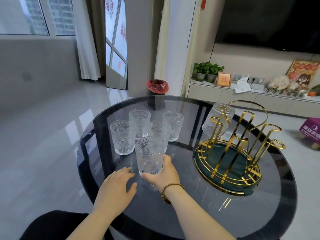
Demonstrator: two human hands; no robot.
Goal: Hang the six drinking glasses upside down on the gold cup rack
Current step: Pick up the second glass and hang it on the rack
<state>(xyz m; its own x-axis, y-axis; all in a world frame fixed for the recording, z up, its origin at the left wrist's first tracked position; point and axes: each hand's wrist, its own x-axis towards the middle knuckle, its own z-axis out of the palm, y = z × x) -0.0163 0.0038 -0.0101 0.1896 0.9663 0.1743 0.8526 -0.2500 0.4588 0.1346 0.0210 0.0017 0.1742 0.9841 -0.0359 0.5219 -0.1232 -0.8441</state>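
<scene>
Right hand [161,174], mine: fingers wrapped round the lower part of one embossed drinking glass [149,155], mouth up, base at or just above the surface [190,213]; whether it has lifted clear I cannot tell. Left hand [115,185], mine: flat and spread, holding nothing, palm down on the surface just beside the held glass. Bracelet [171,187]: on my right wrist. Standing glasses, four: near left [122,136], back left [140,124], middle [160,134], back right [173,125], all upright in a tight cluster directly behind the held one, some nearly touching. Hung glass [217,121], one: inverted and tilted on a far-left peg of the gold cup rack [230,153], which stands to the right on a dark green tray base, well apart from the cluster. Remaining pegs: five appear free. Risks, as I judge them: a low or sideways lift could knock the middle glass and topple its neighbours, since the cluster sits so close; patterned glass may slip during the flip if my grip stays low; an off-centre drop onto a slanted peg could chip the rim or rock the rack. Obstructions: the rack's tall looped handle and the near pegs crowd the approach to the rear pegs.
</scene>
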